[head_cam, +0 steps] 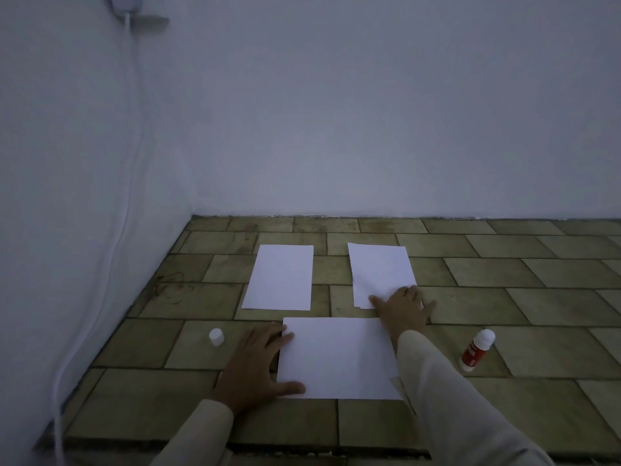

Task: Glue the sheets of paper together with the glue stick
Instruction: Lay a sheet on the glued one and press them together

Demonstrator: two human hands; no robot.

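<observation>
A white cable (126, 210) hangs down the pale wall (336, 112) on the left. A small white cap (216, 336) stands on the brown tiled floor (504, 274). Just beside it, the left hand (257, 364) lies flat, fingers (285, 336) spread, on the left edge of the near white sheet of paper (337, 358). It grips nothing. Behind lie two more sheets: a far left white paper sheet (280, 277) and a far right white paper sheet (379, 270). The right hand (403, 306) lies open, fingers (376, 301) flat on that sheet's near corner. The red glue stick with a white top (476, 349) stands tilted on the floor, well right of the sheets.
</observation>
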